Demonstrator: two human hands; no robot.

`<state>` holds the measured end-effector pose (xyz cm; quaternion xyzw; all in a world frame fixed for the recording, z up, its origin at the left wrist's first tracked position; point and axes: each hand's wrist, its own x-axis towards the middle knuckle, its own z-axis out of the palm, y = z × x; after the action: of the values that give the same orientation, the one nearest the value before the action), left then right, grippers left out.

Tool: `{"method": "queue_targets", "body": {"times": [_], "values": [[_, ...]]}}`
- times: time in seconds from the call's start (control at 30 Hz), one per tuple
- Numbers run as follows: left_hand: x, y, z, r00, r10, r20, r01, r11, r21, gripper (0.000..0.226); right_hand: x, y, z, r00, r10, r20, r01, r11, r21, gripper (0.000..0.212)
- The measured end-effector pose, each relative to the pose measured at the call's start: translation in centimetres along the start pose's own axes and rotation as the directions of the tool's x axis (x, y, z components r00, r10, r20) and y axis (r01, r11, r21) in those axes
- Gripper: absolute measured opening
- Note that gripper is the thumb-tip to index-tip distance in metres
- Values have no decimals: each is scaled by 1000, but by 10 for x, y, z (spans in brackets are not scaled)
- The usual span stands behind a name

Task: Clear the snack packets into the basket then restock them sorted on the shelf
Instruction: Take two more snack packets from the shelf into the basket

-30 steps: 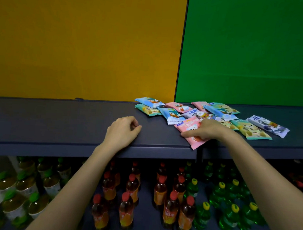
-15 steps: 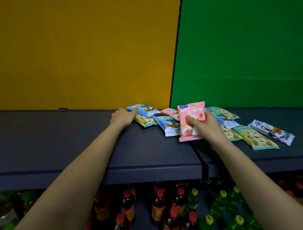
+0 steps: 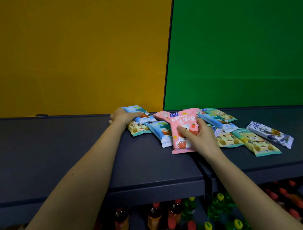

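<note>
Several snack packets lie in a loose heap on the dark shelf top (image 3: 77,146). My right hand (image 3: 200,136) grips a pink packet (image 3: 182,128) and holds it upright, tilted toward me, its lower edge near the shelf. My left hand (image 3: 123,116) is closed over the left end of a blue packet (image 3: 142,114) at the back of the heap. Under it lie a yellow-green packet (image 3: 138,130) and another blue packet (image 3: 161,132). To the right are more yellow-green packets (image 3: 254,142) and a white-and-purple packet (image 3: 270,133). No basket is in view.
A yellow wall panel (image 3: 80,52) and a green wall panel (image 3: 235,52) rise behind the shelf. Below the shelf edge stand red-capped tea bottles (image 3: 155,216) and green bottles with yellow caps (image 3: 218,203). A seam (image 3: 203,175) splits the shelf into two boards.
My right hand lifted the pink packet off the shelf and stood it up. My left hand moved from the shelf's front edge back to the blue packet and closed on it.
</note>
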<state>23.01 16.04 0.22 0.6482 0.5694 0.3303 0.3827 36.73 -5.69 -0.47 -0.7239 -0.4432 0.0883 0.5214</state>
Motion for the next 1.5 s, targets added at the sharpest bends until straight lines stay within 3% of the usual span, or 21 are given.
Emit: {"method": "queue_targets", "body": {"times": [0.1,0.2,0.27,0.33,0.57,0.8,0.93,1.07,1.2,1.37,1.5], "values": [[-8,6,1,987,150,-59,-152,988,-27,68,-2,-3,-1,1000,-5,-1,5,1000,-18,29],[-19,9,-1,939,340,-50,-343,917,-206,51,-6,-6,-3,1000,-25,9,25,1000,7,37],[-28,12,-3,915,393,-94,-404,875,-266,41,-8,-9,-4,999,-30,12,30,1000,5,48],[-41,16,-10,900,413,-143,-435,825,-359,33,-9,-10,-3,999,-40,10,40,999,9,44],[-115,12,-77,929,242,-278,-369,626,-687,8,-27,-28,3,996,-42,73,20,959,281,28],[-225,-78,-175,895,61,-441,-348,715,-607,25,-87,-94,58,902,-191,387,-22,875,483,16],[-300,-160,-229,790,-55,-611,-299,834,-463,43,-144,-125,114,761,-275,587,-60,872,486,28],[-390,-240,-272,703,-230,-673,-135,886,-444,59,-226,-151,179,549,-334,766,-142,866,479,32],[-474,-307,-306,578,-375,-725,-28,879,-477,57,-318,-166,241,323,-348,880,-200,884,423,29],[-569,-388,-338,383,-531,-756,40,827,-561,56,-439,-186,304,57,-357,932,-136,923,361,34],[-630,-447,-367,245,-629,-738,77,771,-632,48,-536,-197,356,-95,-316,944,-120,945,304,22]]}}
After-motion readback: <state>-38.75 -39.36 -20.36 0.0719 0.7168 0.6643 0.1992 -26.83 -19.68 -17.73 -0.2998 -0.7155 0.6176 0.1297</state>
